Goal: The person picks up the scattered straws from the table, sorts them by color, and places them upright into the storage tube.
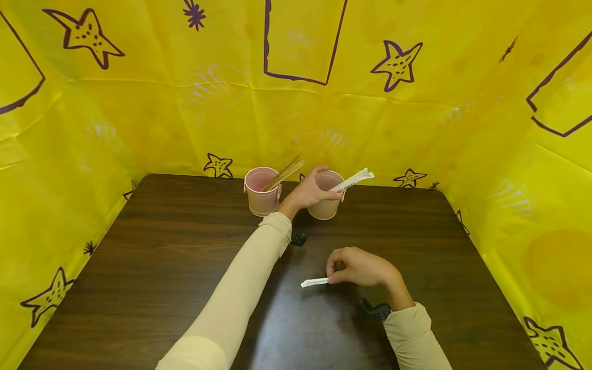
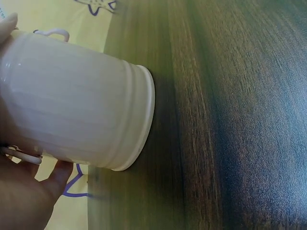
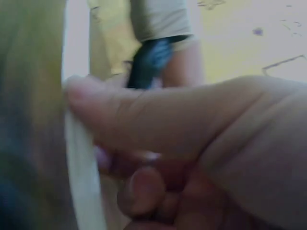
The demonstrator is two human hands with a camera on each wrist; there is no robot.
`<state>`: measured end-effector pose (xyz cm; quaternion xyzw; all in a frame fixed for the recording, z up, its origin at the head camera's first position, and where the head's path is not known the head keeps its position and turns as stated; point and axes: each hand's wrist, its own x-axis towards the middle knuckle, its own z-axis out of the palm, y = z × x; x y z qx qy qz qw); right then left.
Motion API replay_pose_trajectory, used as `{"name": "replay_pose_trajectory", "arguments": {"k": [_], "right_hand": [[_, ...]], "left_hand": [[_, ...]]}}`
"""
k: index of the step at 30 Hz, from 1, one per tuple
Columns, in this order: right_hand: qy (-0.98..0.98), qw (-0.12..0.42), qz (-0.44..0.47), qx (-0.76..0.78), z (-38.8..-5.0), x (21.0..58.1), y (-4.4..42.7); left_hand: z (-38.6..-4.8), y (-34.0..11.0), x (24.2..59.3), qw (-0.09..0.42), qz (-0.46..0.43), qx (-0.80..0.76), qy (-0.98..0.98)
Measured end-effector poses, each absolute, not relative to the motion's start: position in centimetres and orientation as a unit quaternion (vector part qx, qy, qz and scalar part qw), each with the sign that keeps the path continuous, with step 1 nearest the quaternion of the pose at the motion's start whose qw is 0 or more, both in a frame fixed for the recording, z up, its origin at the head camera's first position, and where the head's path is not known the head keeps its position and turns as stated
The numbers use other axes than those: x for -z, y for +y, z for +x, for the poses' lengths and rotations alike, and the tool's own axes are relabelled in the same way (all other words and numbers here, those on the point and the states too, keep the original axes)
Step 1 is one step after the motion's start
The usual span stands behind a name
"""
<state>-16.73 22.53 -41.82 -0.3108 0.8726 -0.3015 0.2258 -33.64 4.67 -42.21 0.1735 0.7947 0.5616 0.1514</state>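
My left hand (image 1: 311, 191) grips the right-hand pink bucket (image 1: 325, 209), thumb and fingers around its upper wall near the rim. In the left wrist view this bucket (image 2: 81, 100) fills the left side, with its base at the dark table. White paper-wrapped straws (image 1: 352, 181) lean out of it to the right. Over the front middle of the table, my right hand (image 1: 365, 267) pinches a white paper-wrapped straw (image 1: 314, 282) between thumb and fingers. In the right wrist view the thumb presses on that straw (image 3: 84, 167), which looks blurred.
A second pink bucket (image 1: 262, 200) stands left of the gripped one, with thin tan sticks in wrappers (image 1: 283, 174) leaning out of it. Both stand near the back edge of the dark wooden table (image 1: 185, 246). Yellow patterned cloth (image 1: 222, 118) surrounds the table's back and sides.
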Motion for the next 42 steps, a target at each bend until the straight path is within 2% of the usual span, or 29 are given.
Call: {"name": "replay_pose_trajectory", "arguments": {"k": [4,8,15,22,26,33,42], "right_hand": [[0.862,0.184,-0.3,0.364,-16.4,40.2,23.1],[0.858,0.11,-0.28,0.416,-16.2,39.0,23.1],[0.84,-0.063,-0.224,0.491,-16.5,37.6,22.8],[0.735,-0.253,-0.145,0.612,-17.7,36.4,22.0],[0.677,-0.323,-0.14,0.646,-18.6,36.0,21.6],[0.615,-0.358,-0.128,0.691,-20.4,36.3,20.8],[0.639,-0.313,-0.099,0.695,-23.7,39.1,20.0]], "left_hand": [[-33.7,4.7,42.2,0.157,0.176,-0.56,0.794],[-33.7,4.5,42.1,0.152,0.17,-0.566,0.792],[-33.6,4.5,42.3,0.153,0.172,-0.569,0.79],[-33.8,4.7,42.4,0.144,0.177,-0.568,0.79],[-33.9,4.8,42.6,0.142,0.176,-0.568,0.792],[-33.9,4.7,42.5,0.147,0.176,-0.568,0.79],[-33.7,4.7,42.3,0.159,0.178,-0.591,0.77]]}}
